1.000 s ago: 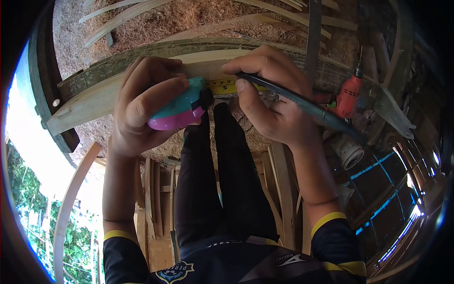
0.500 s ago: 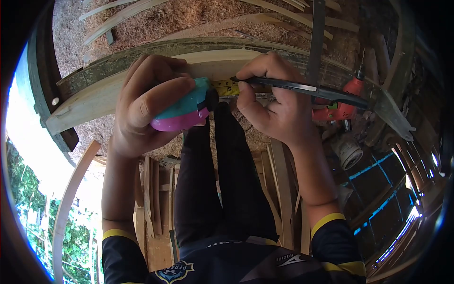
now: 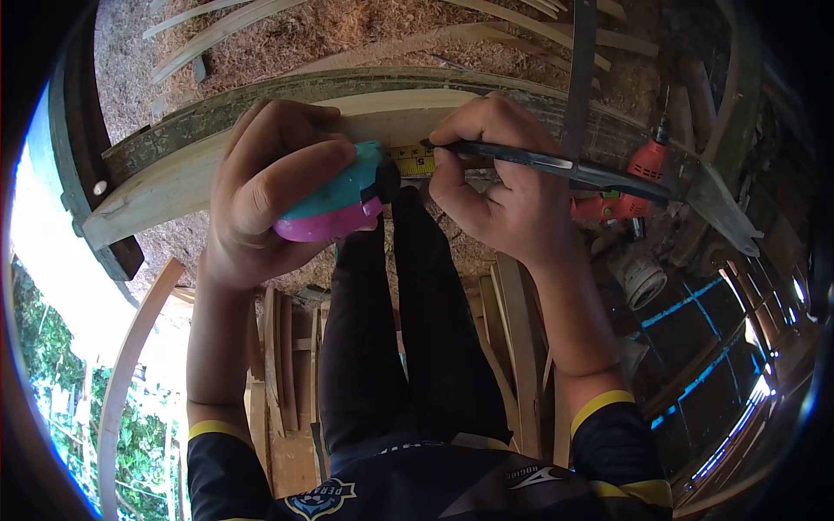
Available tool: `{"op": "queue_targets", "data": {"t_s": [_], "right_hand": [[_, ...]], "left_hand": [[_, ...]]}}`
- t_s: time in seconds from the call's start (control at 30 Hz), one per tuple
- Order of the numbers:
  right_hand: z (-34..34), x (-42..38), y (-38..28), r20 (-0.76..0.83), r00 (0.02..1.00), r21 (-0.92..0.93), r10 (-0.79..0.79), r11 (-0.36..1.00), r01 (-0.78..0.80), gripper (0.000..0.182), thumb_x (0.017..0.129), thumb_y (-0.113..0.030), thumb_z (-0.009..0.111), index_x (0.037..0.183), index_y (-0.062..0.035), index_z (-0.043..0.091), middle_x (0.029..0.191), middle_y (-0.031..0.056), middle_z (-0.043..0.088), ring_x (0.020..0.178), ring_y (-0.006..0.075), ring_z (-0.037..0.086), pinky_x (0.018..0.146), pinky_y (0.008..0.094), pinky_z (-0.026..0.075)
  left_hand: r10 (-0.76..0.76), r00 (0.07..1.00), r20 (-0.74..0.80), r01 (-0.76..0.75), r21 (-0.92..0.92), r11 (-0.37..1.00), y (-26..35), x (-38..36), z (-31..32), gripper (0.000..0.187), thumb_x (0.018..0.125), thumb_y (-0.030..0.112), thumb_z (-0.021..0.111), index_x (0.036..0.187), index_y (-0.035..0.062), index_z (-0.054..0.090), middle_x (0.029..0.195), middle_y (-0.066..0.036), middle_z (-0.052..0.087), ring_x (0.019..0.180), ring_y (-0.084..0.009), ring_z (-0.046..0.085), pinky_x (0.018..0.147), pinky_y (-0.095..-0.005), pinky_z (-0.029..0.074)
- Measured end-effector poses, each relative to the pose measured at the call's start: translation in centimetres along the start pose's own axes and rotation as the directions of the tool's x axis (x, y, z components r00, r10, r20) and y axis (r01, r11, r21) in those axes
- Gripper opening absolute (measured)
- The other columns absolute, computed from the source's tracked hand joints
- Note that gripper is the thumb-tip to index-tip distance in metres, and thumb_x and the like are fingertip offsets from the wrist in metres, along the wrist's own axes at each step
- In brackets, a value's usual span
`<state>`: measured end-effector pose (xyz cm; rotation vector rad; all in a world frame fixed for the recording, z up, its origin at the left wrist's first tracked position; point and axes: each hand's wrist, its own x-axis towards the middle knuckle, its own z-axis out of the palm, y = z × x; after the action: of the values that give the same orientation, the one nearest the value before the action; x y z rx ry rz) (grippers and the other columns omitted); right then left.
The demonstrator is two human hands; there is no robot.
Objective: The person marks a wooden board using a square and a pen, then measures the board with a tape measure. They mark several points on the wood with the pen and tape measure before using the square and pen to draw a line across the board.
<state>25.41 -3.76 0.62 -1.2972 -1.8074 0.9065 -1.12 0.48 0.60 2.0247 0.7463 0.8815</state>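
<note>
My left hand (image 3: 269, 187) is wrapped round a teal and pink tape measure (image 3: 334, 204). Out of its case runs a short length of yellow blade (image 3: 414, 162), lying along a pale wooden plank (image 3: 391, 128). My right hand (image 3: 512, 182) pinches a long, dark marking tool (image 3: 556, 165), a pencil or pen by its shape. Its tip points left and meets the plank just above the blade; the shaft slants back to the right. Part of the blade's far end is hidden by my right fingers.
A red power drill (image 3: 645, 169) lies right of my right hand, with a whitish can (image 3: 644, 282) below it. A dark metal bar (image 3: 580, 78) crosses the bench beam (image 3: 191, 130). Wooden strips (image 3: 512, 330) stand beside my legs. Shavings (image 3: 347, 35) cover the ground beyond.
My right hand and the marking tool have shifted very slightly left, and the tool's back end has dipped a little. My left hand and the tape measure hold nearly the same place.
</note>
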Motion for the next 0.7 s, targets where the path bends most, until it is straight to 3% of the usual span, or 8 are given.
{"op": "queue_targets", "data": {"t_s": [0.03, 0.1, 0.7], "right_hand": [[-0.01, -0.01, -0.02, 0.000, 1.000, -0.003, 0.005, 1.000, -0.005, 0.022, 0.088, -0.003, 0.080, 0.102, -0.0082, 0.064, 0.088, 0.0071, 0.069, 0.079, 0.0296, 0.070, 0.078, 0.0448, 0.055], [0.02, -0.03, -0.04, 0.001, 1.000, -0.007, 0.010, 1.000, -0.010, 0.022, 0.088, -0.003, 0.080, 0.101, -0.0083, 0.064, 0.088, 0.0070, 0.069, 0.078, 0.0294, 0.069, 0.078, 0.0446, 0.055], [0.17, -0.12, 0.00, -0.009, 1.000, -0.020, 0.029, 0.999, -0.029, 0.021, 0.089, -0.004, 0.080, 0.102, -0.0088, 0.065, 0.087, 0.0062, 0.070, 0.078, 0.0284, 0.071, 0.079, 0.0441, 0.057]], "left_hand": [[0.001, 1.000, 0.000, -0.001, 0.000, 1.000, -0.12, -0.26, -0.21, 0.071, 0.073, 0.026, 0.104, 0.134, 0.0114, 0.070, 0.096, -0.007, 0.072, 0.087, -0.0314, 0.073, 0.088, -0.0506, 0.067], [-0.005, 0.994, 0.105, 0.005, 0.006, 1.000, -0.42, -0.94, -0.76, 0.086, 0.075, 0.027, 0.105, 0.146, 0.0113, 0.060, 0.118, -0.020, 0.075, 0.110, -0.0422, 0.075, 0.086, -0.0501, 0.060], [-0.008, 0.995, 0.103, 0.009, -0.003, 1.000, -0.31, -0.88, -0.73, 0.085, 0.075, 0.026, 0.105, 0.146, 0.0116, 0.060, 0.119, -0.021, 0.074, 0.112, -0.0412, 0.075, 0.086, -0.0485, 0.061]]}}
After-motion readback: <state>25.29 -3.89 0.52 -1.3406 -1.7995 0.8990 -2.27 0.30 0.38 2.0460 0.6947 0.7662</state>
